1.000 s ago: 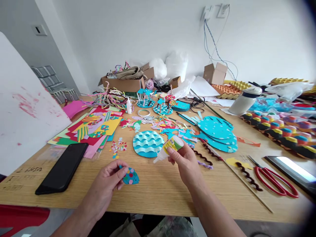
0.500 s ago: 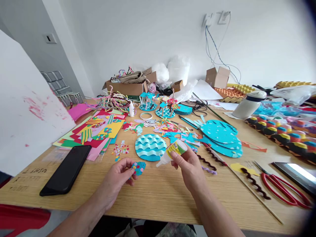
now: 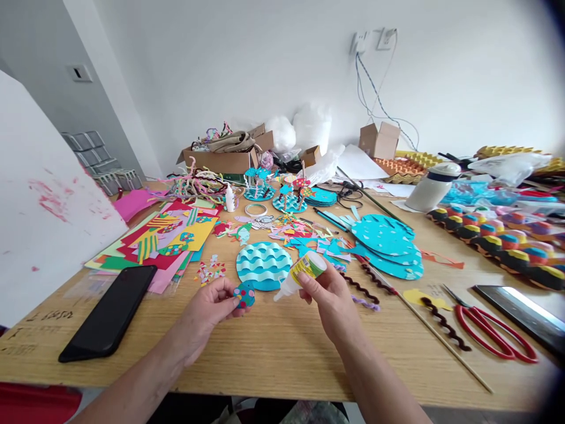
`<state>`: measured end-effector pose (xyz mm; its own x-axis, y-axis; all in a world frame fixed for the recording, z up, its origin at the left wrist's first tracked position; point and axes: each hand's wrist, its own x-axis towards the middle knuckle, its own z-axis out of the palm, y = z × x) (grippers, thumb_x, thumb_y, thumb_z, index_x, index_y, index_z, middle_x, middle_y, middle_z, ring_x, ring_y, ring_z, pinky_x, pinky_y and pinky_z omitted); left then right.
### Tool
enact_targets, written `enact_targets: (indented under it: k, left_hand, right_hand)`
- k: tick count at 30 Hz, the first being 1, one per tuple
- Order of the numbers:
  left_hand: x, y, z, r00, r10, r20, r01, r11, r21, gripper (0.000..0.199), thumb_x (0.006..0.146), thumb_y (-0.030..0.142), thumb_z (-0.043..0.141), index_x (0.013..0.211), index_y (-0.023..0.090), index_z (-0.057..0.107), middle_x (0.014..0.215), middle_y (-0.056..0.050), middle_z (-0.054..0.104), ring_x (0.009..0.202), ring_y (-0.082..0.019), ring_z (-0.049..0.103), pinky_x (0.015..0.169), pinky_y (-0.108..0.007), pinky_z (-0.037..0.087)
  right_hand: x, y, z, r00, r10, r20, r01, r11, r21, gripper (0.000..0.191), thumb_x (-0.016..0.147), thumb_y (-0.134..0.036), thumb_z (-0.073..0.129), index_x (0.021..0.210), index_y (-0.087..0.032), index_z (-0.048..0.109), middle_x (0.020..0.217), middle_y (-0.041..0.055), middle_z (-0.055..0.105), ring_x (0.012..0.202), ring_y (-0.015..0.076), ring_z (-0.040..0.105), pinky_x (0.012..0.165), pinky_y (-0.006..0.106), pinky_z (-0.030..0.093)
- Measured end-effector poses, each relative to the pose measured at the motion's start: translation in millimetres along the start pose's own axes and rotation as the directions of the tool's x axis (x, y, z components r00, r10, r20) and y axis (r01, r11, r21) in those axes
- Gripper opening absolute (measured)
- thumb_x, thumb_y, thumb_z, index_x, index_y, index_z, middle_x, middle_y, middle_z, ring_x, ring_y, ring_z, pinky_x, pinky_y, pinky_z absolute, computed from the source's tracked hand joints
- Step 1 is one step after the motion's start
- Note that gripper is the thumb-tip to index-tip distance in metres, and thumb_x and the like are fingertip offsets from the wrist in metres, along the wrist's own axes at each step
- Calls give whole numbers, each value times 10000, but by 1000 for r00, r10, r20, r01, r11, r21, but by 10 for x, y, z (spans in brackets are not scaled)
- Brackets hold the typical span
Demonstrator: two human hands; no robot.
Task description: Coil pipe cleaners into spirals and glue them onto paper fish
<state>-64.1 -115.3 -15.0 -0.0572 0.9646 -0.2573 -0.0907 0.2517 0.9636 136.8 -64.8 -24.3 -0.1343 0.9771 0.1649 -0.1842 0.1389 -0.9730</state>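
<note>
Between the thumb and fingers of my left hand is a small blue paper fish with red and pink dots. My right hand is closed around a white glue bottle with a yellow and green label, its nozzle tilted down to the left. The nozzle and the fish are apart. Just behind them lies a blue disc with pale wavy strips. Small paper bits are scattered left of the disc.
A black phone and a stack of coloured paper are on the left. To the right lie blue paper shapes, a thin stick, red-handled scissors and a tablet. A white bottle stands farther back.
The view has shifted a little. The fish in my left hand is turned to a different angle, its front pointing more upward. Both hands keep their holds.
</note>
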Motion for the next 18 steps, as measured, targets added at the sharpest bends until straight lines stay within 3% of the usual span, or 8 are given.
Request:
enact_targets:
  k: [4,7,11,18]
  left_hand:
    - [-4,14,12,995,-80,57,93,952,-291,136,719,99,589,840,154,617,846,-42,693,785,-150,650,762,-263,497]
    - [-6,-6,5,992,-115,47,124,903,-411,100,791,144,531,851,141,610,846,-77,705,812,-190,667,762,-298,518]
    - [4,-42,8,996,-91,8,87,917,-390,51,768,172,616,809,144,603,788,-58,711,730,-167,677,694,-259,535]
    - [17,-48,13,997,-82,-12,77,967,-243,187,648,268,736,711,142,613,632,-16,668,584,-122,625,522,-194,492]
  right_hand:
    - [-8,-11,0,1000,2,-6,-2,1000,-4,267,705,-400,667,852,-208,553,695,-21,547,523,94,451,451,216,356]
    - [-14,-20,-1,1000,-4,-3,4,1000,-5,263,702,-403,668,846,-210,561,684,-21,545,520,98,447,444,217,348]
    - [-18,-27,-1,1000,-3,13,3,1000,8,240,704,-398,669,823,-216,568,681,-31,547,518,89,447,445,208,346]
    - [-16,-6,-13,1000,1,8,-1,1000,1,245,707,-397,668,842,-217,570,678,-30,555,513,87,451,445,208,341]
